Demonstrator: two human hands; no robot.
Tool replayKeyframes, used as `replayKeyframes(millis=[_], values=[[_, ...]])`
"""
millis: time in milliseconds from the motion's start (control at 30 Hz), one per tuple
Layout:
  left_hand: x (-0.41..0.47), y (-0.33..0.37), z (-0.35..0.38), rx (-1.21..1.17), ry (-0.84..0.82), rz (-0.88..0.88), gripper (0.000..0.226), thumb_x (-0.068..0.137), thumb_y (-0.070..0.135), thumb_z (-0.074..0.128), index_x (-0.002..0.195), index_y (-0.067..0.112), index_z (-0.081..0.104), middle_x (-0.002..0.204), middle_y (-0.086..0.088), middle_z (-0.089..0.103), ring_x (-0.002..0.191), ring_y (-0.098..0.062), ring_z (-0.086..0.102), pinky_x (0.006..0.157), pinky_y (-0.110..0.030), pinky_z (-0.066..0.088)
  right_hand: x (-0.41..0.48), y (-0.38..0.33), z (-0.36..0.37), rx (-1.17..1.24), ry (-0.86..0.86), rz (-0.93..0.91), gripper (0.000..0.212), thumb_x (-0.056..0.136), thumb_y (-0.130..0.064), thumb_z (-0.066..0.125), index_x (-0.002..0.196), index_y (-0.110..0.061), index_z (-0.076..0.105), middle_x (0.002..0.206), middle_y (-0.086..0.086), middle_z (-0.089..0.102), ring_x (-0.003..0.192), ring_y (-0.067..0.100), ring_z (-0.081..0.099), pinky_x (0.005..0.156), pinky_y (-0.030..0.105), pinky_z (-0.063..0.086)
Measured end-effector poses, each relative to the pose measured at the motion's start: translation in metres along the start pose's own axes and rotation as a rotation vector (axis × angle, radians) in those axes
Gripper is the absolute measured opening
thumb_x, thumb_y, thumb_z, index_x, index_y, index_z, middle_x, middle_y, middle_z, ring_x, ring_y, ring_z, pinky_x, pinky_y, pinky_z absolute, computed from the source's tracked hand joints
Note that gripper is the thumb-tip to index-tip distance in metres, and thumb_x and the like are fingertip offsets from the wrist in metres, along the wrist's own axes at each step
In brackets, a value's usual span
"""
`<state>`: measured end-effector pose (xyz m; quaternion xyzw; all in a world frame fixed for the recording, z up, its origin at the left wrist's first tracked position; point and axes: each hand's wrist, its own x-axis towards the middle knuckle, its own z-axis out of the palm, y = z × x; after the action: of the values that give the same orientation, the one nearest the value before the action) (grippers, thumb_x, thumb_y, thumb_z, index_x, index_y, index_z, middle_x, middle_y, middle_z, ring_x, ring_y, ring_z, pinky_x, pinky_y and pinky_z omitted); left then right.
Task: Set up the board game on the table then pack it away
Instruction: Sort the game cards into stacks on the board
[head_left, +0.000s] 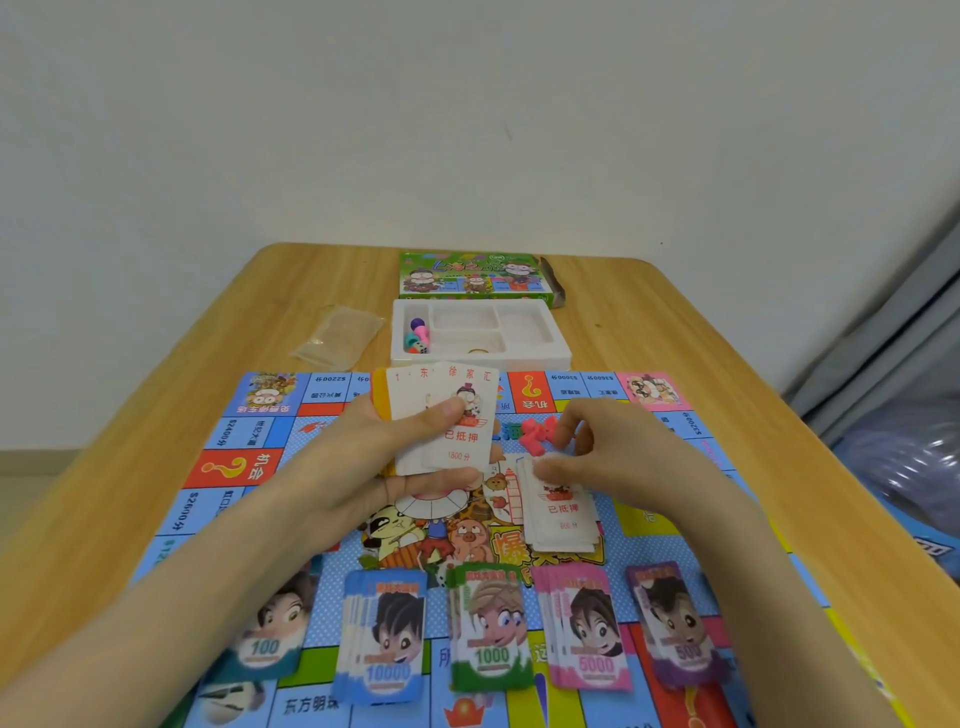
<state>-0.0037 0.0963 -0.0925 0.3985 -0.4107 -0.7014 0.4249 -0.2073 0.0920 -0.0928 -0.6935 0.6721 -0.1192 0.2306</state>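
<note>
**Cards in hand, money laid out**

The left hand (374, 462) has a closed grip on a fan of white property cards (452, 415), thumb across their faces, held just above the far half of the game board (249, 431). The right hand (613, 457) is at a pile of cards (563, 514) lying on the board's middle; its thumb rests on the pile's far end with the fingers curled above. Blur hides whether this grip actually pinches a card, so I cannot tell.

Small red pieces (535, 434) lie just beyond the right fingers, partly hidden by them. Nearer the person, five stacks of play money sit in a row on the board: 100 (270, 629) — half covered by the left forearm — then 10000 (387, 634), 1000 (491, 629), 5000 (587, 629) and 500 (680, 623).

Beyond the board on the wooden table (156, 415) stands a white tray (556, 353) with coloured pawns (418, 332) in its left compartment. The green box (472, 275) is behind the tray, and a clear plastic bag (337, 335) lies to its left.
</note>
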Motion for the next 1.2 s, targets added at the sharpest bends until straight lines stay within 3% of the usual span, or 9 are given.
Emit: replayKeyframes(millis=[167, 267, 333, 433, 567, 733, 900, 1000, 1200], values=[[-0.001, 0.001, 0.001, 0.001, 0.004, 0.003, 0.036, 0.064, 0.016, 0.068, 0.100, 0.013, 0.065, 0.095, -0.015, 0.074, 0.082, -0.030, 0.072, 0.051, -0.029, 0.058, -0.005, -0.007, 0.005, -0.103, 0.025, -0.029, 0.052, 0.080, -0.063, 0.054, 0.102, -0.016, 0.049, 0.098, -0.001, 0.049, 0.084, 0.016, 0.051, 0.069, 0.030, 0.042], [0.000, 0.000, 0.001, 0.000, 0.005, 0.008, 0.036, 0.065, 0.015, 0.068, 0.101, 0.013, 0.065, 0.095, -0.014, 0.074, 0.082, -0.029, 0.072, 0.051, -0.030, 0.058, -0.008, -0.012, 0.009, -0.184, 0.057, -0.045, 0.056, 0.081, -0.066, 0.047, 0.108, -0.018, 0.044, 0.107, -0.001, 0.042, 0.089, 0.016, 0.050, 0.067, 0.029, 0.041], [0.000, 0.000, 0.001, 0.008, -0.006, 0.006, 0.039, 0.066, 0.015, 0.067, 0.105, 0.014, 0.064, 0.097, -0.014, 0.074, 0.083, -0.030, 0.072, 0.052, -0.030, 0.059, -0.007, -0.015, 0.011, -0.101, 0.206, -0.087, 0.047, 0.084, -0.063, 0.044, 0.097, -0.018, 0.047, 0.100, -0.003, 0.043, 0.082, 0.012, 0.049, 0.063, 0.027, 0.039], [-0.001, 0.000, 0.002, 0.031, -0.002, 0.012, 0.039, 0.065, 0.015, 0.068, 0.104, 0.015, 0.065, 0.095, -0.013, 0.074, 0.079, -0.027, 0.073, 0.049, -0.027, 0.056, -0.005, -0.023, 0.008, 0.288, 0.362, -0.199, 0.037, 0.090, -0.051, 0.042, 0.073, -0.018, 0.047, 0.076, -0.005, 0.049, 0.063, 0.004, 0.045, 0.056, 0.019, 0.034], [-0.001, 0.000, 0.002, 0.063, 0.011, 0.030, 0.036, 0.063, 0.014, 0.068, 0.099, 0.015, 0.066, 0.087, -0.007, 0.075, 0.073, -0.021, 0.073, 0.048, -0.026, 0.056, -0.007, -0.031, 0.010, 0.592, 0.197, -0.329, 0.026, 0.089, -0.037, 0.056, 0.074, -0.015, 0.054, 0.070, 0.005, 0.059, 0.062, 0.011, 0.055, 0.054, 0.020, 0.041], [-0.002, 0.000, 0.003, 0.096, -0.018, 0.042, 0.035, 0.062, 0.015, 0.068, 0.097, 0.015, 0.067, 0.085, -0.004, 0.075, 0.073, -0.017, 0.073, 0.052, -0.028, 0.058, -0.006, -0.035, 0.015, 0.633, 0.195, -0.382, 0.020, 0.083, -0.016, 0.068, 0.073, -0.020, 0.052, 0.079, 0.009, 0.068, 0.068, 0.018, 0.066, 0.055, 0.027, 0.050], [-0.002, -0.002, 0.003, 0.061, -0.027, 0.037, 0.037, 0.063, 0.017, 0.068, 0.100, 0.017, 0.066, 0.090, -0.006, 0.075, 0.078, -0.022, 0.073, 0.054, -0.031, 0.059, -0.007, -0.034, 0.010, 0.694, 0.202, -0.395, 0.016, 0.085, -0.004, 0.065, 0.079, -0.018, 0.059, 0.073, 0.017, 0.058, 0.055, 0.011, 0.059, 0.049, 0.024, 0.047], [-0.001, -0.001, 0.002, 0.042, -0.020, 0.035, 0.040, 0.065, 0.017, 0.068, 0.104, 0.016, 0.065, 0.094, -0.009, 0.075, 0.083, -0.026, 0.073, 0.052, -0.029, 0.058, -0.006, -0.032, 0.010, 0.674, 0.219, -0.405, 0.020, 0.089, -0.002, 0.059, 0.085, -0.022, 0.061, 0.067, 0.007, 0.052, 0.053, 0.004, 0.053, 0.049, 0.018, 0.044], [0.000, -0.001, 0.002, 0.031, 0.007, 0.058, 0.035, 0.064, 0.014, 0.068, 0.098, 0.015, 0.064, 0.088, -0.010, 0.075, 0.072, -0.025, 0.073, 0.049, -0.030, 0.058, -0.005, -0.028, 0.003, 0.748, 0.272, -0.288, 0.022, 0.093, -0.007, 0.053, 0.084, -0.027, 0.057, 0.091, 0.019, 0.064, 0.077, 0.017, 0.066, 0.056, 0.022, 0.050]])
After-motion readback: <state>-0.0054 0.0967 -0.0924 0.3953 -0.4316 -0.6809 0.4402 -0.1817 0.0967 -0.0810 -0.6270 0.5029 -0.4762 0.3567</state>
